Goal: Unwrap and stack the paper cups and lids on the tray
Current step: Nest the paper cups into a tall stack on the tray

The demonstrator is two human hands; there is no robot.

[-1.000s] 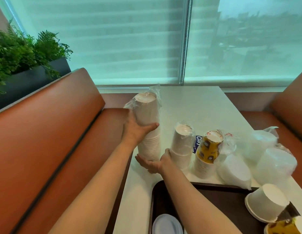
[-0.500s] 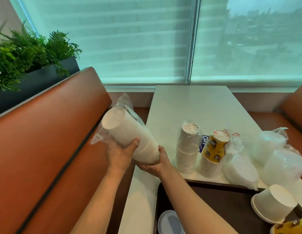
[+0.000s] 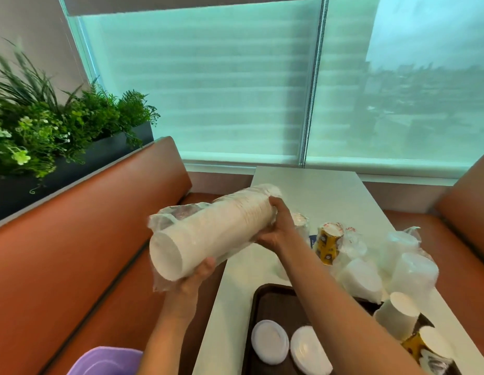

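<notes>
I see both hands holding one long wrapped sleeve of white cups (image 3: 211,234) in the air, lying almost flat, over the left edge of the tabletop (image 3: 324,193) and the orange bench seat (image 3: 81,255). My left hand (image 3: 197,274) holds the near end from below; its fingers (image 3: 208,265) curl up around the bottom of the stack, where loose clear plastic hangs. My right hand (image 3: 278,228) grips the far end, at the open rims, and its fingers are wrapped around the rim; whether they pinch the plastic there I cannot tell.

To the right of the right fingers, more packs stand on the tabletop: a yellow printed cup pack (image 3: 327,244), and beside it several wrapped packs of white lids (image 3: 362,277). Below the right forearm lies the dark brown tray (image 3: 270,301). On it I see two low stacks of white lids (image 3: 269,342), side by side, and at its right end a white cup stack (image 3: 397,315) lying tilted, with a yellow cup stack (image 3: 422,345) just beside it. A purple thing (image 3: 105,361) shows at the bottom edge, below the left fingers.
</notes>
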